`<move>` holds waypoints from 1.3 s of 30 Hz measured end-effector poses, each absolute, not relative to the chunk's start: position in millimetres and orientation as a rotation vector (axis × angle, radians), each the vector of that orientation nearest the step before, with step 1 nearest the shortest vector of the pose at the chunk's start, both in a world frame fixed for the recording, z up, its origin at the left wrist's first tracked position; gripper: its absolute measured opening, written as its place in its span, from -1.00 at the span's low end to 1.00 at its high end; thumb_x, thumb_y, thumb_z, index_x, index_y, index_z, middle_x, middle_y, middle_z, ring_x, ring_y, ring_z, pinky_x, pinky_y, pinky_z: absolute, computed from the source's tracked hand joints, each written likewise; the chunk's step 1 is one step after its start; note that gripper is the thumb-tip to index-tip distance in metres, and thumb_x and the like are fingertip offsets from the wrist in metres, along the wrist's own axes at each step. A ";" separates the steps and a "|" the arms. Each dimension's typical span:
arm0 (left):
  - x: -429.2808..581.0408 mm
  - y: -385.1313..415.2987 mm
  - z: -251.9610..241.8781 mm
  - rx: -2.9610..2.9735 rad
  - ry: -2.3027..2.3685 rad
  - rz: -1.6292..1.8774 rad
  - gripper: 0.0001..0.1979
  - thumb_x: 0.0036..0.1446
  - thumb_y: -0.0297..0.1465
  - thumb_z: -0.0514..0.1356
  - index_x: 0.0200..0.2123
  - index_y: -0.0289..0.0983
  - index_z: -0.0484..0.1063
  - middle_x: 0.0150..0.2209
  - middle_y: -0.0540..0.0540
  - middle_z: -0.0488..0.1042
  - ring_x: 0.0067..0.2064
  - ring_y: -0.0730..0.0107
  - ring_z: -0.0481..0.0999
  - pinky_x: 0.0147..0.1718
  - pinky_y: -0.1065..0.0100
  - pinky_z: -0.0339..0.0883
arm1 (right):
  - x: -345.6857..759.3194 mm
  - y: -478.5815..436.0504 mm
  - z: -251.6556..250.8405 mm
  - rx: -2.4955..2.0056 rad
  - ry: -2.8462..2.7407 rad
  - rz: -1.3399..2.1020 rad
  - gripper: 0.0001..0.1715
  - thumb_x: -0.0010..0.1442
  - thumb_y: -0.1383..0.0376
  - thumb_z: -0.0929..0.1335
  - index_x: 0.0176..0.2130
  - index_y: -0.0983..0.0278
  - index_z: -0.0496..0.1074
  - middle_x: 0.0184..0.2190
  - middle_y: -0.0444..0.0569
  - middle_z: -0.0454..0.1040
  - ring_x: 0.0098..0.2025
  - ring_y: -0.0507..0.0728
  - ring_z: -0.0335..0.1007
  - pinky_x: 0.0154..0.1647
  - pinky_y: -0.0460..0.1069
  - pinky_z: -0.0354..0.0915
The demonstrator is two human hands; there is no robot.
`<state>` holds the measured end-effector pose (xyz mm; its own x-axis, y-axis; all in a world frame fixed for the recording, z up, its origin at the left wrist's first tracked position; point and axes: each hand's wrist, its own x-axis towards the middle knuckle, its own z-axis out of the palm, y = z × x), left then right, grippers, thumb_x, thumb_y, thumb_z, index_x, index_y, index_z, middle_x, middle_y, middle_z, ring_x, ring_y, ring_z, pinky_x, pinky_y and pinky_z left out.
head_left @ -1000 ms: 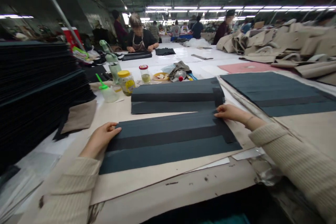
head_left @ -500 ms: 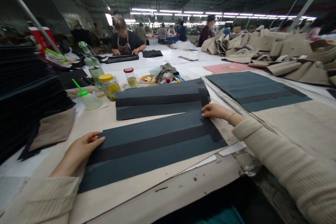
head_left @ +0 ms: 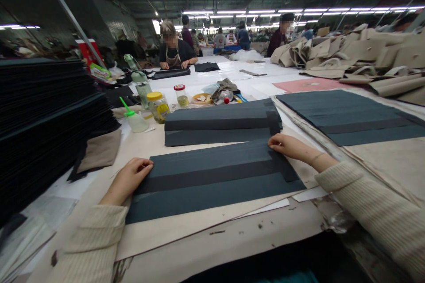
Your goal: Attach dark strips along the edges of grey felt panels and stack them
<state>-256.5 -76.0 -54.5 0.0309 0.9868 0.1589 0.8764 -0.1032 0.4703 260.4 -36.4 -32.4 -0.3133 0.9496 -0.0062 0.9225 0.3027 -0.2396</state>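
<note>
A dark teal fabric panel (head_left: 206, 199) with a black strip (head_left: 215, 177) along it lies flat on the beige board before me. My left hand (head_left: 129, 180) pinches its upper left corner between thumb and fingers. At the upper right corner, my right hand (head_left: 286, 146) is closed on the panel edge, its fingertips partly hidden. Just beyond is a similar folded panel (head_left: 215, 136), also with a black strip. Another teal panel (head_left: 352, 108) rests on the board to the right.
A tall stack of dark panels (head_left: 49, 132) stands at left, near a brown cloth piece (head_left: 99, 152). A squeeze bottle (head_left: 135, 121), a yellow-lidded jar (head_left: 158, 108) and a red-lidded jar (head_left: 181, 97) stand beyond. Beige bag pieces (head_left: 358, 57) are heaped back right. A co-worker (head_left: 174, 51) handles black material across the table.
My view has turned left, so everything appears further right. My left fingers have drawn together at the panel's corner. My right hand keeps its place on the panel.
</note>
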 end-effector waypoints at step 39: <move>-114.0 34.5 10.6 2.688 1.648 0.309 -0.54 0.04 -0.27 0.03 0.03 -0.29 0.26 0.02 -0.19 0.29 0.02 0.16 0.31 0.03 0.21 0.15 | 296.1 84.4 20.6 -1.876 -2.231 0.045 -0.50 -0.20 0.30 0.47 -0.19 0.35 0.39 -0.14 0.13 0.33 -0.04 0.25 0.23 -0.01 0.04 0.15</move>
